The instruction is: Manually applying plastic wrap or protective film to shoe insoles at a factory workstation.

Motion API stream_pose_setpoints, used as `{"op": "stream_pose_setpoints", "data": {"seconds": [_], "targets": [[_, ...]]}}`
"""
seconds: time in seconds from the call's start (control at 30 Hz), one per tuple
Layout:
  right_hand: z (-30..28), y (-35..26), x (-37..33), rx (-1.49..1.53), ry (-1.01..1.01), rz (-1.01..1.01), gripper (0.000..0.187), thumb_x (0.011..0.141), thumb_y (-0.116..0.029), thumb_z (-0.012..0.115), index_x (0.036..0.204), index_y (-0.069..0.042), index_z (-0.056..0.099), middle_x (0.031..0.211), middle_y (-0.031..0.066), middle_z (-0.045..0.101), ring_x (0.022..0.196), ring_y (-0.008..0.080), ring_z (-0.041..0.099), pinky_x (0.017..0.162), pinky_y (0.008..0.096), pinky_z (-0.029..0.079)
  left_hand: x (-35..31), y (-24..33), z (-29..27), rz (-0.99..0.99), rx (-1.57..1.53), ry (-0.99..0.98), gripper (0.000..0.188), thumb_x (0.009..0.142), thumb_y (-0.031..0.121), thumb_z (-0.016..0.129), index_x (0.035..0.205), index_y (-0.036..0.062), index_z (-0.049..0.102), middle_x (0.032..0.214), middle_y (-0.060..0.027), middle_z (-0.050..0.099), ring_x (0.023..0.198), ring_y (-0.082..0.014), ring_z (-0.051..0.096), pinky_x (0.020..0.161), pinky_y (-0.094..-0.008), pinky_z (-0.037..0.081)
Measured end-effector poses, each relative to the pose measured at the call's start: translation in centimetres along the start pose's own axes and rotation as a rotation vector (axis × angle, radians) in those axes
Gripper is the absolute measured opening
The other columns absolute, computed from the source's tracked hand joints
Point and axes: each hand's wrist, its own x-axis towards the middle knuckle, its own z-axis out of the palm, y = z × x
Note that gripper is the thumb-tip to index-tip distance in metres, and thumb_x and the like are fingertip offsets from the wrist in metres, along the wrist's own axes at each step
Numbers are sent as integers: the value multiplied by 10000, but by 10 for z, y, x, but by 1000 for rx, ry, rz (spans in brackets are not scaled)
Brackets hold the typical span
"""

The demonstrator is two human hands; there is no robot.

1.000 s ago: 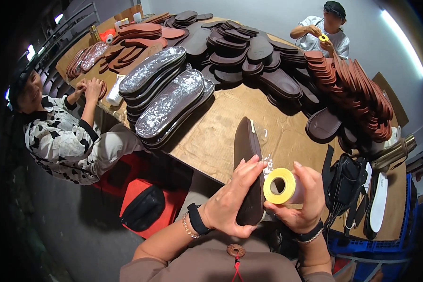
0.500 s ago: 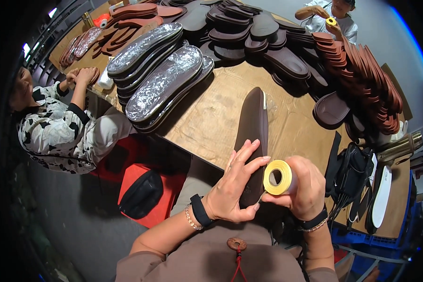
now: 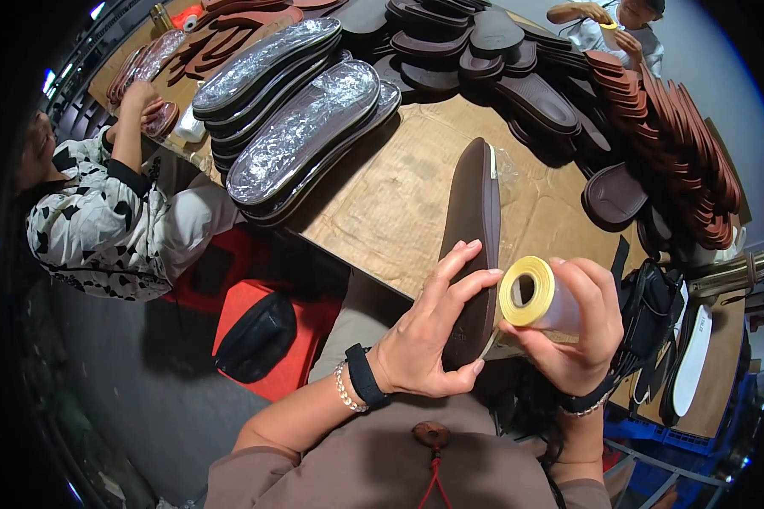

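Observation:
A dark brown shoe sole (image 3: pixel 471 195) stands on its edge in front of me, its far end over the cardboard-covered table. My left hand (image 3: pixel 420 335) grips its near part, fingers across the top face and thumb by the near end. To the right of it, my right hand (image 3: pixel 586 331) is closed round a roll of tape (image 3: pixel 542 317) with yellow sides and a hollow core. A thin strip of tape (image 3: pixel 492 341) stretches between the sole's near edge and the roll. A pale patch shows on the sole's side near its far end.
Film-wrapped soles (image 3: pixel 306 127) are stacked at the left; dark soles (image 3: pixel 433 42) and reddish-brown soles (image 3: pixel 679 144) pile up behind and right. A black bag (image 3: pixel 649 310) and metal flask (image 3: pixel 730 273) lie right. Co-workers sit at left (image 3: pixel 102 220) and far right (image 3: pixel 641 34).
My right hand has drawn the roll to the right, away from the sole, and a strip now spans the gap. My left hand keeps its grip. The left co-worker's hand has shifted.

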Motion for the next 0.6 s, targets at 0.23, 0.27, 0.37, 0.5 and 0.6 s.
{"op": "stream_pose_setpoints", "data": {"seconds": [0.23, 0.27, 0.37, 0.5, 0.6], "targets": [[7, 3, -2, 4, 7, 34, 725, 597, -236, 981, 1220, -22, 680, 1080, 174, 654, 921, 334, 679, 758, 412, 559, 0, 1, -1, -11, -2, 0, 963, 697, 275, 764, 1535, -12, 385, 1616, -336, 273, 1530, -507, 267, 1241, -525, 260], [7, 4, -2, 9, 10, 36, 722, 598, -234, 980, 1221, -23, 681, 1082, 175, 653, 926, 334, 677, 764, 412, 557, 0, 1, -1, -12, 5, -2, 965, 698, 275, 763, 1537, -13, 382, 1616, -337, 272, 1530, -507, 267, 1240, -525, 261], [8, 4, -2, 10, 13, 41, 720, 600, -231, 979, 1223, -24, 681, 1086, 174, 653, 933, 333, 675, 771, 413, 555, 1, 3, 0, -18, 9, -5, 966, 701, 276, 761, 1540, -14, 380, 1617, -339, 270, 1531, -507, 267, 1239, -525, 263], [11, 4, -3, -1, 14, 40, 724, 599, -235, 979, 1224, -26, 678, 1082, 169, 652, 929, 329, 671, 768, 412, 553, 1, 2, 0, -18, 2, -2, 966, 698, 269, 763, 1542, -9, 381, 1618, -338, 269, 1533, -509, 264, 1238, -527, 263], [11, 2, -4, -14, 16, 41, 723, 602, -241, 978, 1223, -27, 677, 1078, 168, 649, 931, 331, 667, 769, 414, 551, 1, 4, 0, -24, -4, 14, 938, 693, 256, 763, 1520, -5, 404, 1605, -330, 292, 1523, -498, 287, 1232, -521, 277]]}}
